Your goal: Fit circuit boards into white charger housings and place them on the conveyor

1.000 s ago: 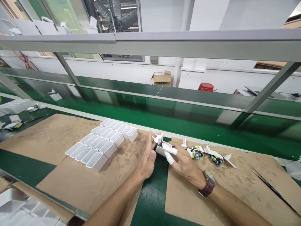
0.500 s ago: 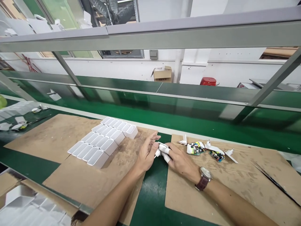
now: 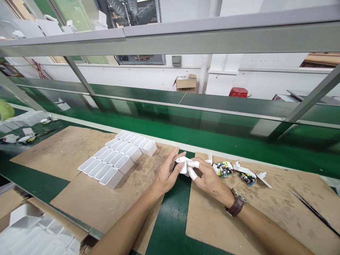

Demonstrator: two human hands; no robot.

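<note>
Between my two hands, above the green gap between the cardboard sheets, is a white plastic plug part [image 3: 183, 165]. My left hand [image 3: 166, 176] pinches its near side with the thumb, fingers raised behind it. From the right, my right hand [image 3: 211, 180] grips it with thumb and forefinger, both wearing white finger covers. My fingers hide much of its shape. Beside my right hand lie a circuit board [image 3: 224, 169] and a second circuit board [image 3: 247, 178], with white plug pieces [image 3: 262, 176] around them on the cardboard.
Rows of open white plastic cases [image 3: 111, 159] stand on the left cardboard sheet [image 3: 106, 205]. Black-handled tweezers [image 3: 313, 209] lie at far right. A cardboard box [image 3: 50, 226] of white cases is at lower left. Behind runs a green conveyor belt [image 3: 170, 129] under a metal frame.
The white plug part has been turned in my fingers, and its flat side shows more now. My right wrist has rolled a little and shifted right; the view has shifted slightly.
</note>
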